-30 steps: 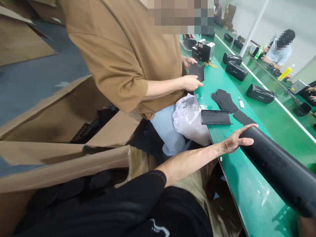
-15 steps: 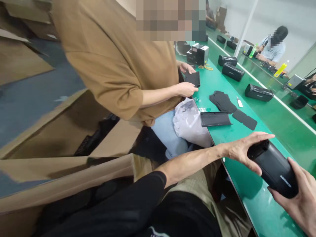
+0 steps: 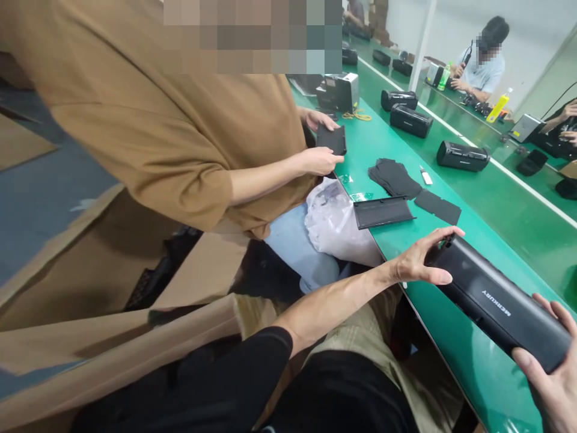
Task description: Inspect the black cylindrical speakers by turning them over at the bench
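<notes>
A black speaker housing (image 3: 500,294) with white MERKURY lettering is held between my two hands above the green table. My left hand (image 3: 424,261) grips its far left end, thumb on the near side and fingers over the top edge. Around the right end, my right hand (image 3: 552,361) is closed, its thumb along the lower edge. Beyond my left hand lie a curved black panel (image 3: 383,212), a flat black sheet (image 3: 437,206) and a pile of similar sheets (image 3: 394,178).
A co-worker in a brown shirt (image 3: 180,120) sits to the left, holding a black panel (image 3: 332,139). A plastic bag (image 3: 338,219) rests by the table edge. Several black speakers (image 3: 462,156) stand along the green table (image 3: 451,313). Cardboard boxes (image 3: 216,325) are at my left.
The speaker housing has turned so that its long lettered side faces me. My hands have moved apart along it, and the left one has shifted left. The view has swung slightly right.
</notes>
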Motion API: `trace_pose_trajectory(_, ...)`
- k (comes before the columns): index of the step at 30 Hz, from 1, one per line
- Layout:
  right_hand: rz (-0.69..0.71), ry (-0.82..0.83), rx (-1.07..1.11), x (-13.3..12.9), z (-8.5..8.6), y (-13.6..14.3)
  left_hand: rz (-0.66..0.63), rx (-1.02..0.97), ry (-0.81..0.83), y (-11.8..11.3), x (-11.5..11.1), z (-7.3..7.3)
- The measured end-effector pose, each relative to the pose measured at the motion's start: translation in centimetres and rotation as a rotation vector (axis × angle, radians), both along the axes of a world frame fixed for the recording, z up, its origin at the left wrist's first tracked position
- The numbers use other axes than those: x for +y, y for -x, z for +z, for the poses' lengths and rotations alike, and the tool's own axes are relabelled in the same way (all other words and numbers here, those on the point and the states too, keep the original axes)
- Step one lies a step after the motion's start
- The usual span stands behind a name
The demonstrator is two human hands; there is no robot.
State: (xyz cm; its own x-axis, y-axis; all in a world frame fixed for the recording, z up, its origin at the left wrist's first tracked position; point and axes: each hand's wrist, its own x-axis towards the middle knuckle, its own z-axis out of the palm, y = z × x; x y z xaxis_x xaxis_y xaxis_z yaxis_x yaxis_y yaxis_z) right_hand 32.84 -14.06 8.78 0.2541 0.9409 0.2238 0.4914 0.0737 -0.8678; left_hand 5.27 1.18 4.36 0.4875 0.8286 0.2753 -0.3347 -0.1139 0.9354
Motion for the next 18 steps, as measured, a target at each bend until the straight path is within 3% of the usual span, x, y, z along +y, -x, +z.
trace_pose_trajectory(3, -0.096, 0.055, -0.023, 0.5, -0.2, -0.4, 0.023, 0.0, 0.055, -0.9, -0.2, -0.2)
trace_pose_trajectory(6, -0.175, 0.165, 0.103, 1.6, -1.1, -1.2, 0.047, 0.038, 0.131, -1.7, -0.1, -0.6)
trace_pose_trajectory(10, -0.107, 0.259, 0.271, 1.8, -1.5, -1.4, 0.067, 0.116, 0.055, -1.6, 0.5, -1.3)
trace_pose_trajectory(13, -0.059, 0.203, 0.168, 0.7, -0.7, -0.6, 0.05, 0.097, -0.039, -1.0, 0.9, -1.5)
trace_pose_trajectory(18, -0.124, 0.093, -0.016, -0.1, -0.3, 0.3, 0.074, 0.07, -0.1, -0.8, 0.9, -1.2)
